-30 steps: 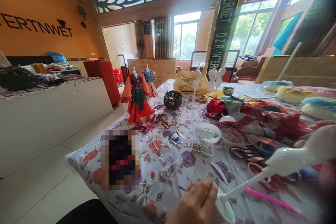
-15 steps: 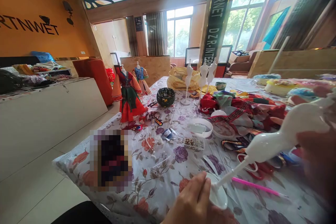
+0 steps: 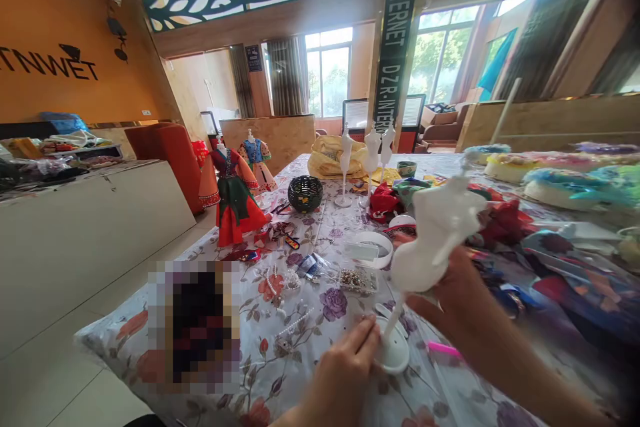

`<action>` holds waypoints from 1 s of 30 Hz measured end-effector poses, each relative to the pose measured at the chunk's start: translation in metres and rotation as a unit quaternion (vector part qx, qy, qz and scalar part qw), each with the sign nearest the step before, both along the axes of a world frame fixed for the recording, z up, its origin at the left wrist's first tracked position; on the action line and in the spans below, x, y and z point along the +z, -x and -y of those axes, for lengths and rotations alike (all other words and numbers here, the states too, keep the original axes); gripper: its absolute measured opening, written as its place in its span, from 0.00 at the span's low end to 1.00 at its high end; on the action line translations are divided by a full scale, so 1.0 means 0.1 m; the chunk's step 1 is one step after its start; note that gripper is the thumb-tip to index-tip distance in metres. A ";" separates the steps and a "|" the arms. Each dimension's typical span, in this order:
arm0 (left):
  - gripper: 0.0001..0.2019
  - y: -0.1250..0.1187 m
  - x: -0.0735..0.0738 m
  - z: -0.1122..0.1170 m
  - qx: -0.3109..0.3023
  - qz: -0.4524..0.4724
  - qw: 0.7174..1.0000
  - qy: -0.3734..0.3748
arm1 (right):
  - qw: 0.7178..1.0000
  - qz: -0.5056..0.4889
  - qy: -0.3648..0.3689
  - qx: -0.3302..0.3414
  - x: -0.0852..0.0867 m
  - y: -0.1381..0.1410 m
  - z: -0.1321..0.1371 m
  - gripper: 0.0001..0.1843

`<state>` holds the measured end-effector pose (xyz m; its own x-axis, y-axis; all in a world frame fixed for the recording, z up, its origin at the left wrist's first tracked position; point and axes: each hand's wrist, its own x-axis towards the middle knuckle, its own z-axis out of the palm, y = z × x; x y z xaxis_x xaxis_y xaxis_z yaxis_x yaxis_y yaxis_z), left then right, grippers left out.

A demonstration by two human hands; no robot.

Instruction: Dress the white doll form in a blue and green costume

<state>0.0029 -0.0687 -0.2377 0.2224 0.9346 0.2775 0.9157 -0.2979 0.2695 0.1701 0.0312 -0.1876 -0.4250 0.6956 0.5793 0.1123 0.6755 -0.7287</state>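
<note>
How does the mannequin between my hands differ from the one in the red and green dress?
The near mannequin is bare; the dressed mannequin wears a long-sleeved dress. The near mannequin leans; the dressed mannequin stands upright. The near mannequin's pole and base show; the dressed mannequin's lower part is covered. Both look white where uncovered.

Your glossy white mannequin (image 3: 425, 233) has a curved torso on a slim pole, which rises from a round base (image 3: 395, 355). It tilts toward your right hand (image 3: 450, 283), which grips the torso's far side; the base's rim meets your left hand's (image 3: 353, 357) fingertips.
</note>
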 end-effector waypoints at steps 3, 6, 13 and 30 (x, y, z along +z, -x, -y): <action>0.28 0.03 0.05 -0.03 0.004 0.011 0.999 0.036 | 0.987 0.044 0.111 0.110 -0.16 0.10 0.03 0.33; 0.31 0.06 0.09 -0.05 -0.011 0.044 0.998 0.047 | 0.970 0.149 0.116 0.151 -0.24 0.17 0.07 0.22; 0.25 0.12 0.09 -0.06 -0.027 0.085 0.995 0.037 | 0.974 0.158 0.107 0.121 -0.18 0.19 0.07 0.03; 0.14 0.36 0.48 -0.15 0.065 0.171 0.980 0.077 | 0.982 -0.023 0.188 0.006 -0.12 0.04 -0.20 0.12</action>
<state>-0.0331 -0.0539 -0.1899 0.0180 0.9855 0.1687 0.7910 -0.1172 0.6005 0.1657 0.0507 -0.1996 -0.4137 0.8592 0.3012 0.0665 0.3585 -0.9312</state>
